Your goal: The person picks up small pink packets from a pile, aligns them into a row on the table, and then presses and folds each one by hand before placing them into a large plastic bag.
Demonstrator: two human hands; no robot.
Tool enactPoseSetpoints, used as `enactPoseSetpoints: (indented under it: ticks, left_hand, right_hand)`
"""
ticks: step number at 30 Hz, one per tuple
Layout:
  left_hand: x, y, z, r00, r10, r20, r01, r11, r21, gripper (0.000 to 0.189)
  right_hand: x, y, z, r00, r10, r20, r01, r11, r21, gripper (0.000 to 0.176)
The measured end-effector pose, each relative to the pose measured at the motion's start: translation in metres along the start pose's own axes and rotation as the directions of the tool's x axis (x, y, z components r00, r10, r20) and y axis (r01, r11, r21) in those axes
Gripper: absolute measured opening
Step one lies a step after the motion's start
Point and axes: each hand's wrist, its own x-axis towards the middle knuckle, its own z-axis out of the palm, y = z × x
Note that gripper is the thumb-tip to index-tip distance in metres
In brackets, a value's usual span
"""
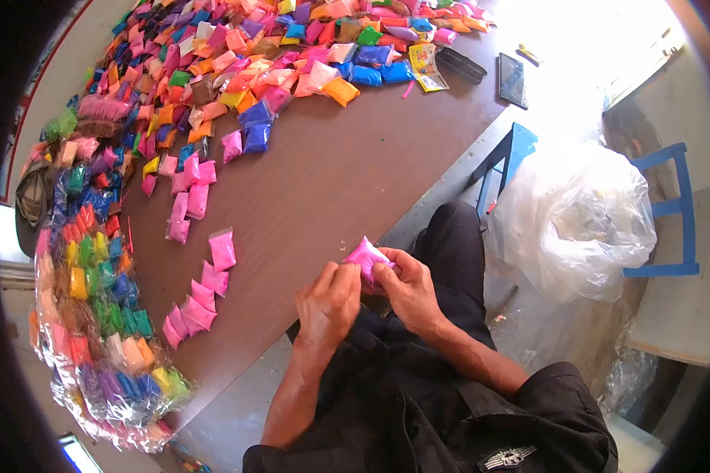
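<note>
In the head view, the person is sitting at the edge of a brown bench (pixel 331 173), and both hands are meeting just below the middle of the frame. The left hand (pixel 329 303) and the right hand (pixel 409 288) are sharing one pink packet (pixel 365 256), which is sitting above the lap, just off the bench's near edge and not resting on it. The left hand's fingers (pixel 345 276) are curling in and pinching the packet's lower left side. The right hand's fingers are pressing together on its right side, with the thumb lying across the front.

To the left of the hands, a loose row of pink packets (pixel 201 299) is trailing up the bench toward the upper left. There it is running into a big heap of packets (pixel 213 55) in many colours, which is spreading across the top of the frame. More coloured packets in clear wrap (pixel 102 347) are lining the left edge down to the lower left.

Near the upper right of the bench a dark phone (pixel 513 79) is lying flat, with a black case (pixel 461 65) and a yellow sachet (pixel 426 67) beside it. On the right of the frame a clear plastic bag (pixel 576 213) is billowing on the floor, between a blue stool (pixel 513 154) and a blue chair (pixel 678 209).
</note>
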Motion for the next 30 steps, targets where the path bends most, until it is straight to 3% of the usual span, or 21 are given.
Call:
enactPoseSetpoints:
  ticks: [2, 5, 8, 12, 16, 21, 26, 30]
  left_hand:
    - [0.005, -0.004, -0.002, 0.997, -0.055, 0.059, 0.053, 0.998, 0.037, 0.011]
    - [0.013, -0.008, -0.008, 1.0, -0.011, -0.013, 0.013, 0.994, 0.105, 0.02]
    - [0.004, 0.009, -0.009, 0.995, 0.068, 0.079, -0.073, 0.996, 0.058, 0.017]
    - [0.01, -0.006, -0.004, 0.996, -0.081, 0.043, 0.079, 0.996, 0.05, 0.014]
    - [0.002, 0.01, -0.012, 0.996, 0.07, 0.055, -0.073, 0.996, 0.046, 0.017]
    - [0.0, -0.005, -0.004, 0.998, 0.018, 0.057, -0.025, 0.992, 0.127, 0.017]
    - [-0.005, 0.007, -0.004, 0.987, 0.126, 0.095, -0.132, 0.99, 0.053, 0.017]
    - [0.0, -0.002, 0.001, 0.995, 0.063, 0.082, -0.072, 0.992, 0.106, 0.017]
  right_hand:
    - [-0.001, -0.003, 0.001, 1.0, -0.007, -0.01, 0.007, 1.0, -0.023, 0.033]
    - [0.0, -0.003, 0.0, 0.999, -0.03, -0.014, 0.028, 0.993, -0.117, 0.031]
    - [0.001, 0.002, 0.001, 0.997, -0.069, -0.018, 0.067, 0.993, -0.092, 0.03]
    - [-0.003, -0.007, 0.002, 0.999, -0.035, -0.027, 0.031, 0.99, -0.141, 0.029]
    - [0.0, -0.002, 0.001, 0.998, -0.05, -0.027, 0.045, 0.989, -0.141, 0.028]
    - [-0.003, -0.005, 0.004, 0.998, -0.043, -0.051, 0.035, 0.989, -0.145, 0.027]
    - [0.0, -0.004, 0.005, 0.994, -0.097, -0.056, 0.085, 0.979, -0.186, 0.028]
    - [-0.001, -0.007, 0.003, 0.998, -0.045, -0.047, 0.034, 0.98, -0.198, 0.031]
